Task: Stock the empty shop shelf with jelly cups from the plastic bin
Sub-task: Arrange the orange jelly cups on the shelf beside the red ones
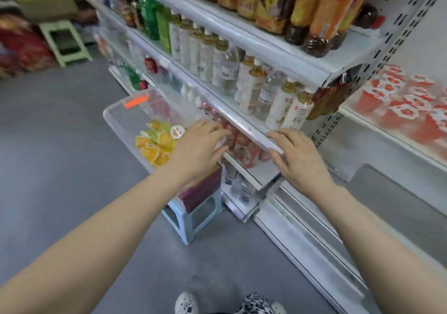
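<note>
Where it sits, plastic bin [117,121] runs lengthwise along shelves [247,126].

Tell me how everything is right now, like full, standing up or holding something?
Clear plastic bin: part full, perched on a dark red box.
Yellow, orange and green jelly cups: heaped inside the bin.
Red jelly cups: upright, sealed, on the white right-hand shelf.
Gold-capped pale bottles: upright, capped, in rows.
Light blue plastic stool: upright under the box.
Left hand: over the bin; grip unclear.
Right hand: empty, fingers relaxed by the bottle shelf.
</note>
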